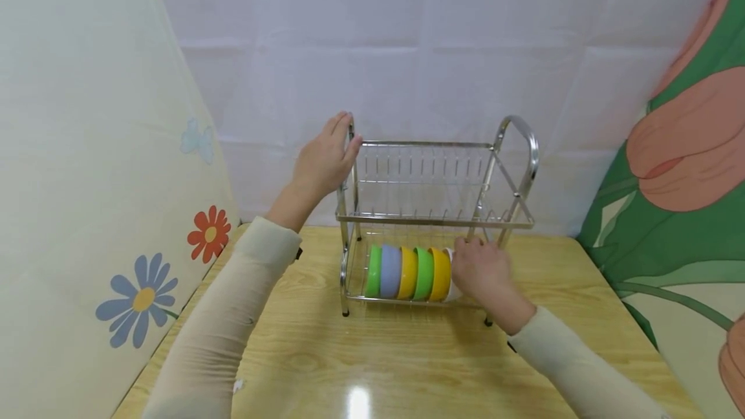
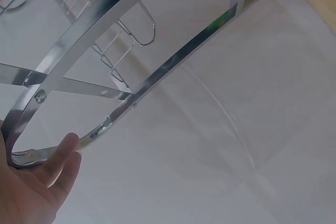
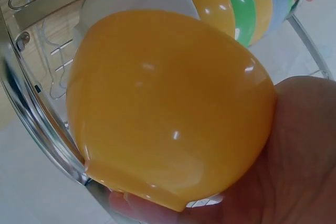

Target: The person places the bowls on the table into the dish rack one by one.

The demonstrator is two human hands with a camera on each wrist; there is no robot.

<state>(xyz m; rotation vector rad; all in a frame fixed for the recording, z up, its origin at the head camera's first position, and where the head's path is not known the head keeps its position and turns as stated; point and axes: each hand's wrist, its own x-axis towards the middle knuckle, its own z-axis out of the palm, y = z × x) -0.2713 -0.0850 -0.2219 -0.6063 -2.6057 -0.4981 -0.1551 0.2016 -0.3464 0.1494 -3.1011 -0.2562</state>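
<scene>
A two-tier metal dish rack [image 1: 433, 220] stands on the table. My left hand [image 1: 324, 161] holds the curved top of its left side frame; in the left wrist view, thumb and fingers lie around the metal bend. Low at the rack's right side, my right hand [image 1: 482, 271] grips a yellow bowl [image 3: 170, 103], hidden behind the hand in the head view. Just beside that bowl is a white bowl [image 3: 139, 1] in the lower tier. Leftward from it run a yellow bowl [image 1: 440, 275], a green bowl [image 1: 424, 273], another yellow bowl [image 1: 408, 273], a blue-grey bowl [image 1: 390, 271] and a green one.
The upper tier [image 1: 425, 181] has a row of upright wires. Beneath the rack is a wood-grain table [image 1: 314, 361]. A white cloth [image 1: 396, 50] hangs behind, with flower-patterned panels on both sides. A small white scrap [image 1: 238, 385] lies near the left sleeve.
</scene>
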